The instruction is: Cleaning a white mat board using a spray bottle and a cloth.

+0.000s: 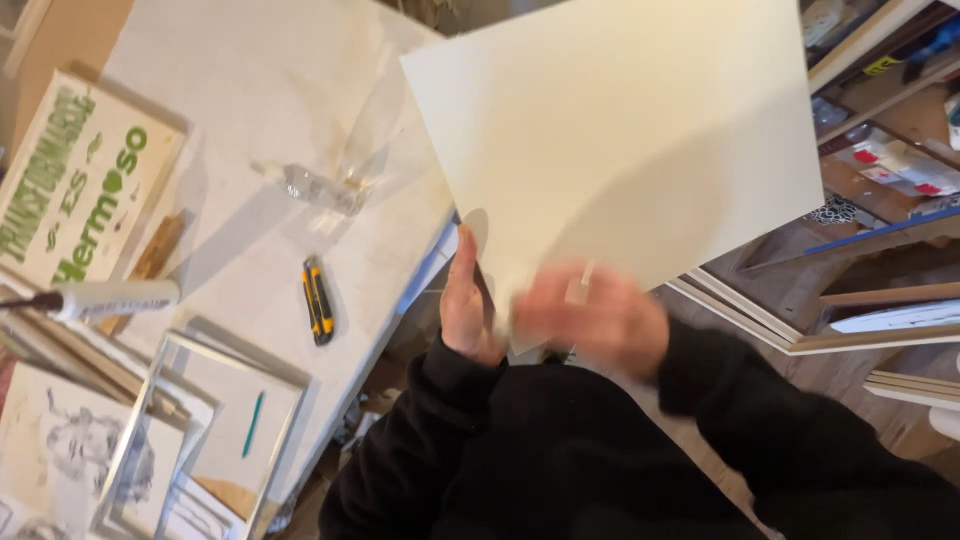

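Observation:
A large cream-white board (630,140) is held up in front of me, tilted, filling the upper right of the view. My left hand (465,300) grips its lower left edge, thumb on the front face. My right hand (595,315) is blurred with motion at the board's bottom edge, touching it with something small and pale at the fingers; what that is, I cannot tell. Both arms wear black sleeves.
A white worktable (250,90) lies at left with a yellow-and-black utility knife (318,300), crumpled clear plastic wrap (325,185), a white tube (110,298), a green-lettered sign (75,180), a silver frame (210,430) and a green pen (253,423). Wooden frames and boards (880,300) are stacked at right.

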